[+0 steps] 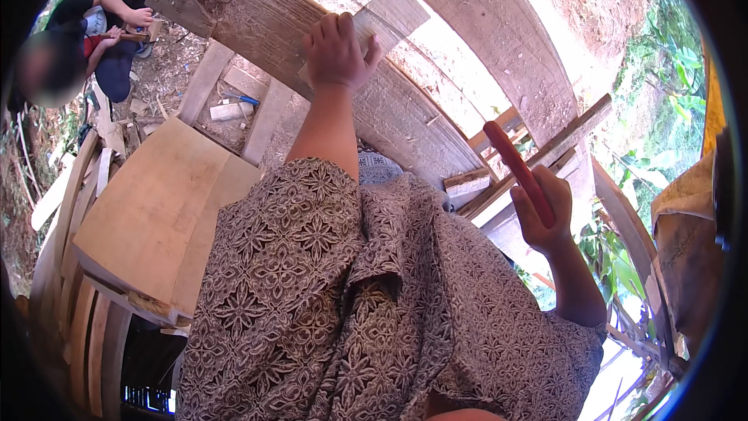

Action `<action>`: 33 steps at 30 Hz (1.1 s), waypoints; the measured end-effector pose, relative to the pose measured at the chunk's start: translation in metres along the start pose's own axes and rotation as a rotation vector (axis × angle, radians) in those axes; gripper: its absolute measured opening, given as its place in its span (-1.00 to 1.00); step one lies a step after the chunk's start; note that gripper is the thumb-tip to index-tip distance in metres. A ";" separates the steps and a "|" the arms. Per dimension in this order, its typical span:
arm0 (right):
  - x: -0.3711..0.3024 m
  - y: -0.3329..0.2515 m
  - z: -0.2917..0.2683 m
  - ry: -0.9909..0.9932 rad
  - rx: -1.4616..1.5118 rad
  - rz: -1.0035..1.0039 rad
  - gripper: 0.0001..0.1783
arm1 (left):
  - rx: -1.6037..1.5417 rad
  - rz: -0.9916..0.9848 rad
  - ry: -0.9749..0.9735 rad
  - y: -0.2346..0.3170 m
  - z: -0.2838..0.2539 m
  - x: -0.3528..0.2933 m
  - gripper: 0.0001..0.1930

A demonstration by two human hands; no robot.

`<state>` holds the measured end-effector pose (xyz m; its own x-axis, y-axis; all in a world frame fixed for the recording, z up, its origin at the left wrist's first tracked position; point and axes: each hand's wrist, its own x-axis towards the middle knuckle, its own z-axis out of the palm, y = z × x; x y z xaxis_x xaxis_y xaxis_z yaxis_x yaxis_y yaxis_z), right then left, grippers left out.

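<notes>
My left hand (339,51) is closed over a short, pale wooden board (393,15) that lies slantwise across a long, rough plank (257,12). Part of the short board is hidden beneath my fingers. Off to the right, my right hand (545,203) is raised with its fingers wrapped round a long reddish-brown bar (518,168) with a rounded end. What kind of tool the bar is I cannot make out. It points up and to the left, apart from the plank.
A thick, smooth wooden slab (156,210) stands at the left beside several upright boards (78,320). A curved wide plank (491,23) arches at the far right. Narrow wooden strips (573,136) cross near my right hand. Another person (105,39) sits at the far left.
</notes>
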<state>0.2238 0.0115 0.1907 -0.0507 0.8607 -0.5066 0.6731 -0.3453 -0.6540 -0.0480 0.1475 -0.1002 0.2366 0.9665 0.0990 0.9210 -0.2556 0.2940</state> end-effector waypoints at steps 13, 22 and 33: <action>0.250 0.036 0.173 0.374 0.228 -0.360 -0.62 | 0.085 -0.021 -0.077 0.000 0.009 -0.003 -0.44; 0.155 0.098 0.149 0.135 0.298 -0.231 -0.67 | 0.060 0.001 -0.049 -0.009 0.023 -0.003 -0.40; -0.016 0.092 0.073 0.246 0.295 -0.039 -0.74 | 0.100 0.049 0.053 -0.010 0.026 -0.007 -0.41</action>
<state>0.2325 -0.0613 0.0969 0.1305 0.9270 -0.3517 0.4310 -0.3725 -0.8219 -0.0514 0.1438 -0.1285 0.2677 0.9498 0.1621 0.9355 -0.2965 0.1920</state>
